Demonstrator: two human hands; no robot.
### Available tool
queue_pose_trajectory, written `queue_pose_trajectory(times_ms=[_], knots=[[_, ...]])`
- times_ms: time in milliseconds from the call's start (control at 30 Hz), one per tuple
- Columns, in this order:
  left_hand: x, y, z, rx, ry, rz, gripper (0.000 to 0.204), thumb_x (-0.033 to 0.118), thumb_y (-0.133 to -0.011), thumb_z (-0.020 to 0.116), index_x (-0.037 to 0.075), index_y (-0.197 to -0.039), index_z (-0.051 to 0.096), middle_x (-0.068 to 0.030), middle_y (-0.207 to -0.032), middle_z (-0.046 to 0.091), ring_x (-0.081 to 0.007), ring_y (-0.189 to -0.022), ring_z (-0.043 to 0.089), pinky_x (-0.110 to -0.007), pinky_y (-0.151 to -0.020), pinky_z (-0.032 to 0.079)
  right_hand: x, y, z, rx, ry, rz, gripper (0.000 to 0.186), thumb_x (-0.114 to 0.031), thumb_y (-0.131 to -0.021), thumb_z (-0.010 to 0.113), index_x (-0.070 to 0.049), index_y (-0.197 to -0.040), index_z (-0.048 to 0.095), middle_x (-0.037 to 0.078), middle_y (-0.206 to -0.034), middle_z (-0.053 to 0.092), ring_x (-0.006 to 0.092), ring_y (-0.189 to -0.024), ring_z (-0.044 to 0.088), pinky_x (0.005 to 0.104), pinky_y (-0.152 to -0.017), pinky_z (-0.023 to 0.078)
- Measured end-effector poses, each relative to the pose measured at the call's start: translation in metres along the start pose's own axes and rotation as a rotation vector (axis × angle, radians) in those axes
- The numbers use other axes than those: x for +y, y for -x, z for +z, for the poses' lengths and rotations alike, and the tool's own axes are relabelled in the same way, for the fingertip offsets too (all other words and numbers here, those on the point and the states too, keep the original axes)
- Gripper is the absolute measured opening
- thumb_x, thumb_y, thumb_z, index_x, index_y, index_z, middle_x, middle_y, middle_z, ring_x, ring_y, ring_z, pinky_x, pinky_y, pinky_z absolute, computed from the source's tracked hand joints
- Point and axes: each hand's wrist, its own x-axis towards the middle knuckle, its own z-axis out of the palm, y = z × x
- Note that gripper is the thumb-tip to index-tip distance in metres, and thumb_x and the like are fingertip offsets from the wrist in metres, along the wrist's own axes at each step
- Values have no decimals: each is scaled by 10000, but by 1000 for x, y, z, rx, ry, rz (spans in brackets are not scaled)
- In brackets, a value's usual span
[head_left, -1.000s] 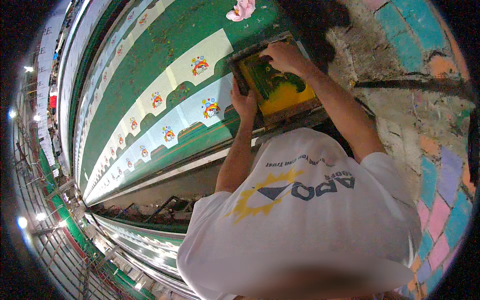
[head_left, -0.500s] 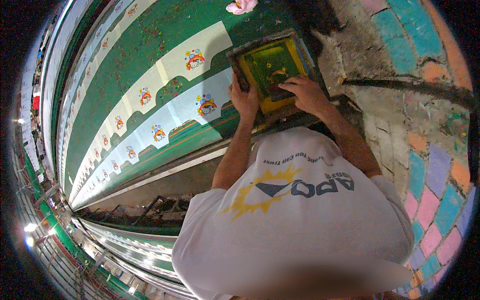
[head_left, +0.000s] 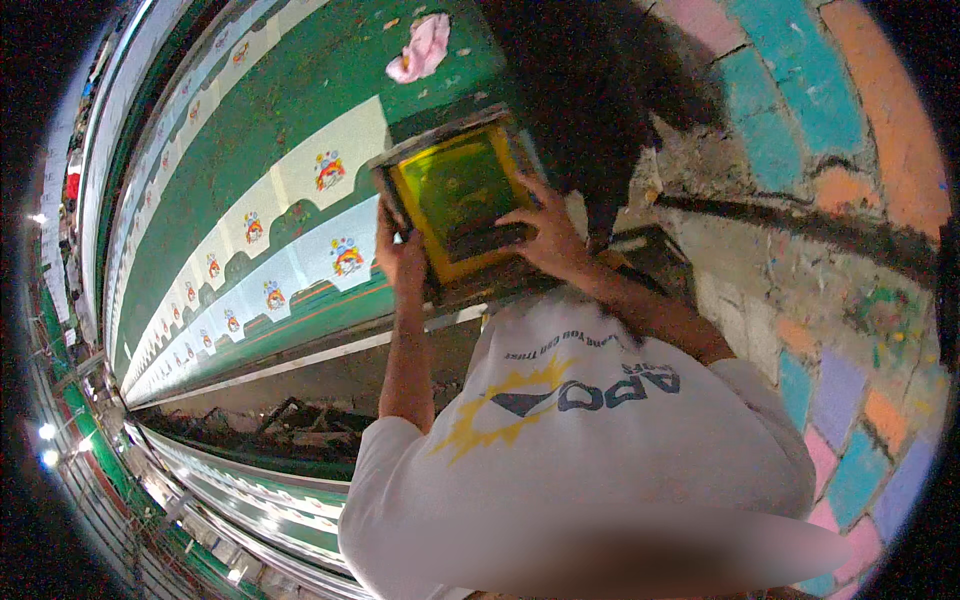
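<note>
A screen-printing frame (head_left: 452,262) with yellow-green mesh lies before me at the end of the long green table. My left hand (head_left: 402,255) is closed around its left side, thumb near the lower left corner. My right hand (head_left: 548,232) is at the right side, its fingers along the frame edge and its thumb reaching inward over a dark bar, likely a squeegee (head_left: 485,243). How firmly it grips either one is hard to see. Left of the frame lie a cream fabric strip (head_left: 290,170) and a pale blue strip (head_left: 310,255), both bearing small colourful cartoon prints.
A crumpled pink cloth (head_left: 420,48) rests on the green table (head_left: 350,70) beyond the frame. To the right is a rough floor with painted coloured bricks (head_left: 765,130). A dark gap (head_left: 300,380) separates this table from another printed table (head_left: 270,520) at lower left.
The whole view has shifted, so the frame and table appear farther left. My right hand has moved from inside the frame toward its right edge. The design in the mesh looks fainter.
</note>
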Motion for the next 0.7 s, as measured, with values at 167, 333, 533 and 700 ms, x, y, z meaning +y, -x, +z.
queue_pose_trajectory(times_ms=[167, 333, 533, 700], knots=[[53, 30, 32, 111, 199, 21, 862, -181, -813, 611, -37, -1635, 394, -141, -1486, 607, -218, -1278, 612, -348, -1065, 504, 20, -18, -62, -70, -83, -129, 451, -99, -708, 916, -231, -1130, 821, 125, -1698, 366, 456, -1561, 303, 569, -1299, 274], [92, 64, 87, 210, 128, -91, 829, -164, -827, 594, -61, -1625, 393, -156, -1456, 624, -226, -1238, 638, -338, -1035, 515, 41, -29, -127, -120, -78, -189, 525, 24, -678, 822, -241, -1130, 823, 119, -1649, 437, 459, -1541, 334, 565, -1276, 313], [120, 90, 124, 337, 226, -115, 824, -155, -830, 596, -73, -1623, 385, -160, -1465, 620, -224, -1247, 636, -333, -1041, 513, 54, -54, -177, -278, -179, -266, 442, -143, -681, 968, -207, -1096, 832, 135, -1627, 458, 430, -1517, 374, 545, -1269, 324], [132, 97, 137, 476, 277, -97, 828, -153, -825, 602, -66, -1621, 394, -193, -1536, 579, -264, -1352, 604, -371, -1141, 467, 57, -87, -193, -338, -215, -414, 443, -203, -673, 998, -186, -1085, 837, 138, -1625, 459, 406, -1503, 398, 518, -1265, 322]])
